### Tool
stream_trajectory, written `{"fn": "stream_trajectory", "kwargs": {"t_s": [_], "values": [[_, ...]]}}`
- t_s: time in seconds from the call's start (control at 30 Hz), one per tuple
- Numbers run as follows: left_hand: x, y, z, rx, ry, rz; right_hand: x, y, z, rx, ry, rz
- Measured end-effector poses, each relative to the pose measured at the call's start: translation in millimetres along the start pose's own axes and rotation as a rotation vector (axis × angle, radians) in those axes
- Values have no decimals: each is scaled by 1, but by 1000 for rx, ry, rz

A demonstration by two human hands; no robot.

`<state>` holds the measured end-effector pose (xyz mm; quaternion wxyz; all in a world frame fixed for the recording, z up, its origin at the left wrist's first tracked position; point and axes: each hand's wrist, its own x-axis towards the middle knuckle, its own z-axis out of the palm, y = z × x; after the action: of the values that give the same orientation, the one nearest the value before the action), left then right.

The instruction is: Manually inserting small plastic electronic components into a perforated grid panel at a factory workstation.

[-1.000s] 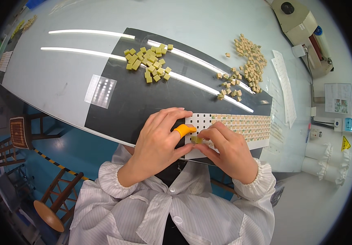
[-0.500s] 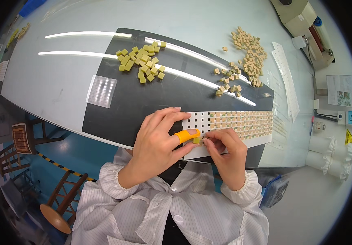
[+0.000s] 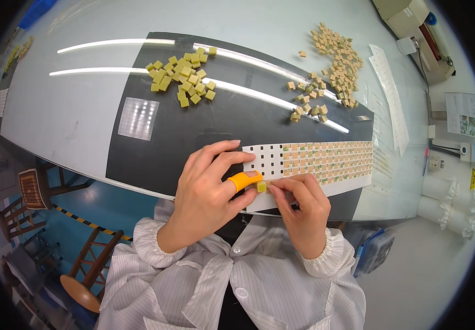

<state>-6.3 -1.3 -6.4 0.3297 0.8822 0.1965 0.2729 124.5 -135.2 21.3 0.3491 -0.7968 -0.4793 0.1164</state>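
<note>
My left hand (image 3: 204,190) pinches a yellow-green cube (image 3: 261,187) over the white card (image 3: 347,184); just beside it, my right hand (image 3: 306,208) curls, gripping what I can't tell. Beyond lie loose yellow-green blocks (image 3: 185,71) and tan pieces (image 3: 345,69).

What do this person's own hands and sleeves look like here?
The left hand wears an orange cover on one of its fingers; the right hand shows no glove. Both sleeves are loose, whitish cloth with thin dark stripes, gathered into ruffled cuffs at the wrists.
</note>
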Motion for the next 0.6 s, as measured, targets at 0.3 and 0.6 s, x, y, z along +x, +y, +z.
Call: {"fn": "stream_trajectory", "kwargs": {"t_s": [0.3, 0.6], "values": [[1, 2, 0, 4, 12, -18, -1, 0, 1, -31, 3, -13], [1, 2, 0, -6, 15, -19, -3, -1, 3, -78, 33, -53]]}}
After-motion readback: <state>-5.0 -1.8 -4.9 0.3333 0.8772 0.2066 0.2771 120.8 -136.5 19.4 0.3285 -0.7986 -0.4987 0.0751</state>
